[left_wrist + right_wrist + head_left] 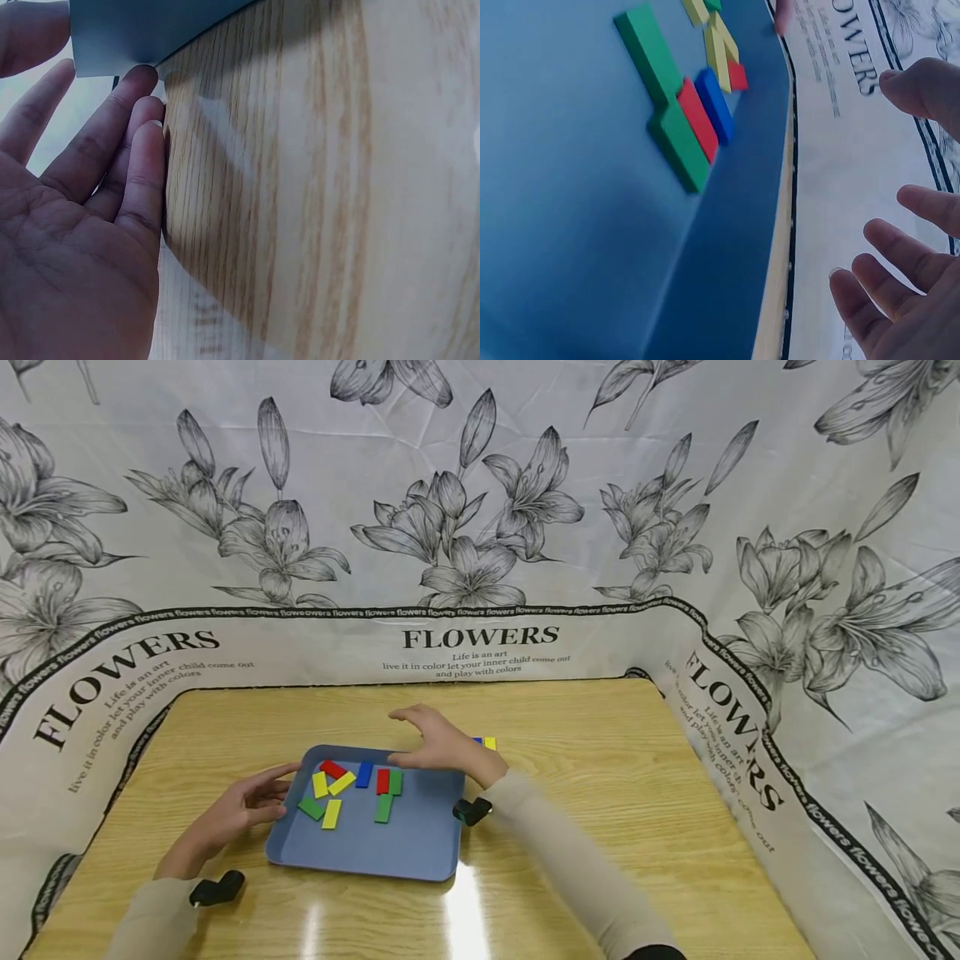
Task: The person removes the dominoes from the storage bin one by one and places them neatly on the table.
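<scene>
A blue-grey tray [352, 850] lies on the wooden table, with several flat red, yellow, green and blue blocks spread over its far and left part. At its left side is my left hand [243, 807], fingers fairly straight; in the left wrist view a fingertip touches the tray's wall [124, 37]. My right hand [438, 743] hovers over the far rim, its fingers spread and nothing between them. Nearest to it in the tray are a green block [396, 782], a red block [383, 781] and a blue block [364, 774].
Beyond my right wrist, outside the tray, a yellow block [490, 743] and a blue block [477, 740] are partly hidden by the hand. A white flower-printed cloth [480, 647] stands around the back and sides of the wooden table [600, 777].
</scene>
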The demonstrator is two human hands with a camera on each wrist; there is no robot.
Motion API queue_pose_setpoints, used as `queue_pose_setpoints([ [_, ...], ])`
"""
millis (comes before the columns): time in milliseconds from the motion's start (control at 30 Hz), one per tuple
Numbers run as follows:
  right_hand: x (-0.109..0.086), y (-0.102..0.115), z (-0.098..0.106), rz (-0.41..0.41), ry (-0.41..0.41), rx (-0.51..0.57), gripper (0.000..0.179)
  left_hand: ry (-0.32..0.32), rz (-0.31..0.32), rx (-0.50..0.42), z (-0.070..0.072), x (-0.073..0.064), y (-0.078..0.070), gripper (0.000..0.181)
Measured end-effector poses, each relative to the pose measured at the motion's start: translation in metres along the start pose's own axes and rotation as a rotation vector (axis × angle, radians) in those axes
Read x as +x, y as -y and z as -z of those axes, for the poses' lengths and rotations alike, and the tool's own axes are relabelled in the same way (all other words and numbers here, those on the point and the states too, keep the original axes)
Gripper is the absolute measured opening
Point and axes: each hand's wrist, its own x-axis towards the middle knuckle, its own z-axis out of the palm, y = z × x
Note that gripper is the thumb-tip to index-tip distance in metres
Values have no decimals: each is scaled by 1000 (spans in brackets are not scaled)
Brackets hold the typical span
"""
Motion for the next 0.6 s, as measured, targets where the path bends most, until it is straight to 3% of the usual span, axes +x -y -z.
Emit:
queue_pose_setpoints([
  [267,2,22,-20,57,75,-27,73,2,9,-10,2,0,0,66],
  [600,11,28,-46,64,152,-45,71,3,9,-9,5,2,-3,66],
])
